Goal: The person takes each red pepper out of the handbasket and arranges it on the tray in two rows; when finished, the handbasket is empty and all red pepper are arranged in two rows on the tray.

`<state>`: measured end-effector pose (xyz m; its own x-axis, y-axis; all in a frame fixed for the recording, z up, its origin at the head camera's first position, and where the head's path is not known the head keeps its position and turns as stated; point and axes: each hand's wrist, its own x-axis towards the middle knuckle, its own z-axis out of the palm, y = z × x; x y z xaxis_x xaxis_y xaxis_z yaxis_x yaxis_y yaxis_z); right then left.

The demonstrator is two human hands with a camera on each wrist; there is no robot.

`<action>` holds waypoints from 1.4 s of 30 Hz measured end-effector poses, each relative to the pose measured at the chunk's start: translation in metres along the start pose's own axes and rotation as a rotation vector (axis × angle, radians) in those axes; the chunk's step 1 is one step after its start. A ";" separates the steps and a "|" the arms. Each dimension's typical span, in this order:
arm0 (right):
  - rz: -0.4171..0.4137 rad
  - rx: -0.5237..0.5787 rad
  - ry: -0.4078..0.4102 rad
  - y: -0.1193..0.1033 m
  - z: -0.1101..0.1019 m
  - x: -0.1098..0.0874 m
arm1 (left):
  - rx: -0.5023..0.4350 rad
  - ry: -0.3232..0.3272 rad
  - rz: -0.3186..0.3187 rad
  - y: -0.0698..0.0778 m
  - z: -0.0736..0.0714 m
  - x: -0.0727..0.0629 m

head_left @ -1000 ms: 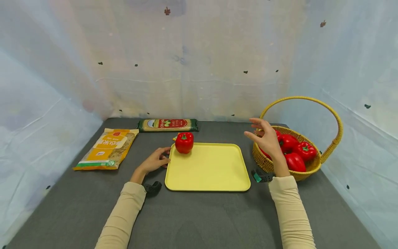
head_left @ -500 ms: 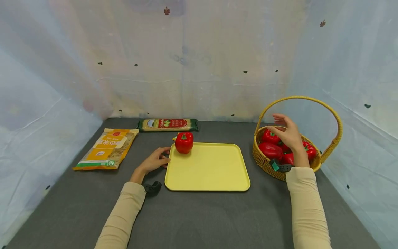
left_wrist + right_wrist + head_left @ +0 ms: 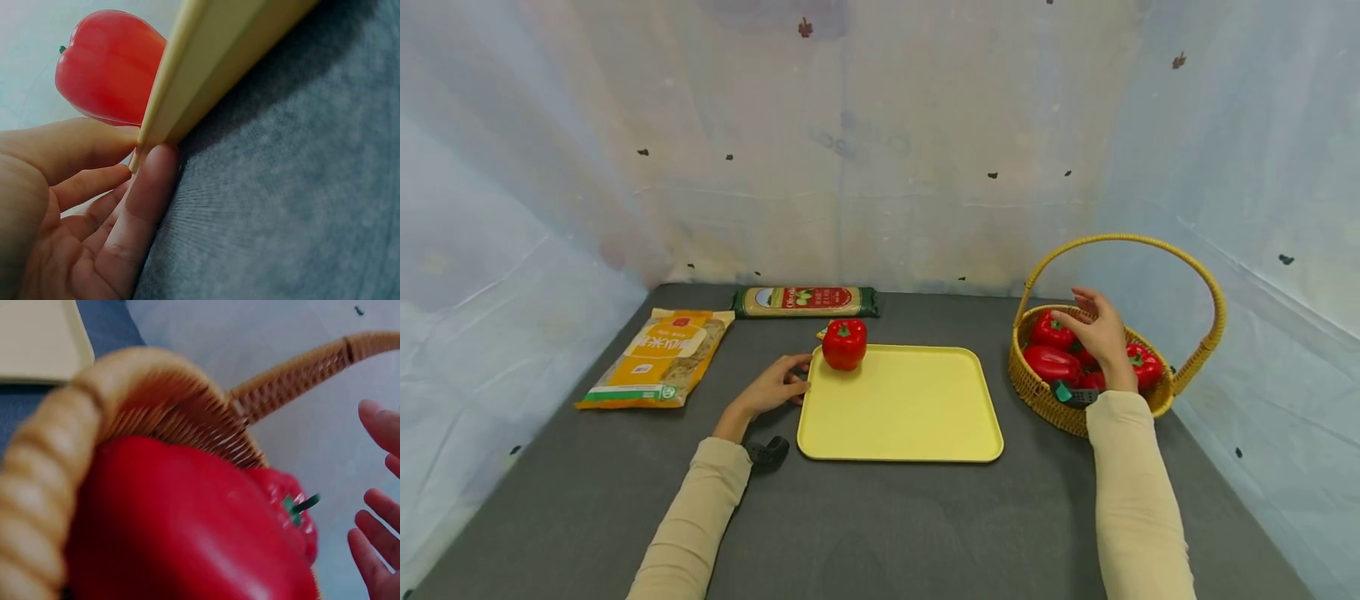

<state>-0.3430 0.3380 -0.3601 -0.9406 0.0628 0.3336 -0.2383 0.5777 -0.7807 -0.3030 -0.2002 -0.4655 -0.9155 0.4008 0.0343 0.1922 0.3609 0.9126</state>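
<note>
My left hand (image 3: 772, 387) is at the left edge of a yellow tray (image 3: 910, 408). In the left wrist view, its thumb and fingers pinch the tray's rim (image 3: 164, 81). A red bell pepper (image 3: 844, 344) stands upright in the tray's far left corner. Over a yellow wicker basket (image 3: 1037, 393) hovers my right hand (image 3: 1101, 333), fingers spread and holding nothing. Several red peppers lie in the basket, among them a pepper with a green stem (image 3: 290, 512) and a large smooth red pepper (image 3: 187, 519); the hand and wrist hide some in the head view.
The basket's tall handle (image 3: 1123, 237) arches above the right hand. An orange and clear food packet (image 3: 662, 358) lies at the left. A green and red pack (image 3: 805, 301) lies along the back edge, and a small yellow item (image 3: 822, 332) is partly hidden behind the pepper.
My right hand has moved right from the basket's left side to over its middle, then lowered slightly. My left hand, the tray and the pepper on it have stayed put.
</note>
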 end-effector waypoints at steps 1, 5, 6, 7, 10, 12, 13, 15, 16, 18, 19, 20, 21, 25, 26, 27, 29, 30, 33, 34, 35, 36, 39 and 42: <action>0.001 -0.015 0.003 0.003 0.001 0.000 | 0.000 -0.002 0.003 0.000 0.000 0.000; 0.004 -0.064 0.001 0.009 0.003 -0.002 | -0.005 -0.002 0.012 0.004 0.000 -0.002; 0.001 -0.078 0.000 0.011 0.004 -0.003 | -0.007 -0.005 0.016 0.008 0.000 -0.003; -0.003 -0.095 -0.005 0.013 0.004 -0.004 | -0.009 -0.006 0.018 0.010 0.001 -0.005; 0.003 -0.153 -0.021 0.017 0.006 -0.005 | -0.010 -0.006 0.012 0.017 0.001 -0.007; 0.012 -0.192 -0.036 0.020 0.007 -0.006 | -0.003 -0.011 0.025 0.014 0.001 -0.007; 0.015 -0.206 -0.042 0.021 0.007 -0.006 | -0.002 -0.007 0.023 0.010 0.001 -0.005; 0.017 -0.228 -0.047 0.024 0.007 -0.006 | 0.000 -0.005 0.021 0.008 0.001 -0.004; 0.014 -0.236 -0.050 0.025 0.007 -0.006 | 0.001 -0.007 0.024 0.009 0.001 -0.005; 0.014 -0.253 -0.060 0.026 0.008 -0.006 | -0.005 -0.010 0.014 0.018 0.001 -0.008; 0.016 -0.261 -0.066 0.026 0.008 -0.006 | -0.004 -0.013 0.010 0.022 0.001 -0.009; 0.021 -0.270 -0.073 0.026 0.008 -0.006 | -0.003 -0.018 0.008 0.027 0.001 -0.011; 0.024 -0.279 -0.081 0.026 0.007 -0.006 | -0.006 -0.024 0.010 0.032 0.001 -0.013; 0.027 -0.318 -0.111 0.024 0.007 -0.005 | -0.009 -0.027 0.013 0.028 0.001 -0.011; 0.021 -0.327 -0.114 0.024 0.007 -0.004 | -0.014 -0.025 0.014 0.024 0.001 -0.010; 0.016 -0.336 -0.117 0.024 0.007 -0.004 | -0.017 -0.023 0.016 0.021 0.001 -0.008; 0.012 -0.345 -0.121 0.024 0.007 -0.004 | -0.014 -0.017 0.015 0.013 0.000 -0.006; 0.015 -0.348 -0.123 0.024 0.007 -0.003 | -0.012 -0.013 0.012 0.010 0.001 -0.004; 0.038 -0.346 -0.128 0.024 0.006 -0.004 | -0.003 -0.007 0.006 0.003 0.000 -0.002; 0.047 -0.342 -0.128 0.024 0.006 -0.004 | 0.000 -0.006 0.009 0.003 0.000 -0.002; 0.055 -0.336 -0.126 0.023 0.006 -0.004 | 0.000 -0.004 0.005 0.002 0.000 -0.002; 0.061 -0.330 -0.123 0.022 0.006 -0.005 | 0.000 -0.002 0.004 0.002 0.001 -0.002; 0.070 -0.303 -0.108 0.018 0.004 -0.006 | -0.001 0.001 0.005 0.002 0.001 -0.001; 0.077 -0.272 -0.084 0.012 0.000 -0.006 | 0.001 0.003 0.002 0.002 0.001 -0.002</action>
<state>-0.3398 0.3449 -0.3715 -0.9728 0.0537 0.2254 -0.1027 0.7717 -0.6276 -0.3006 -0.1995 -0.4641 -0.9164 0.3986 0.0372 0.1941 0.3612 0.9121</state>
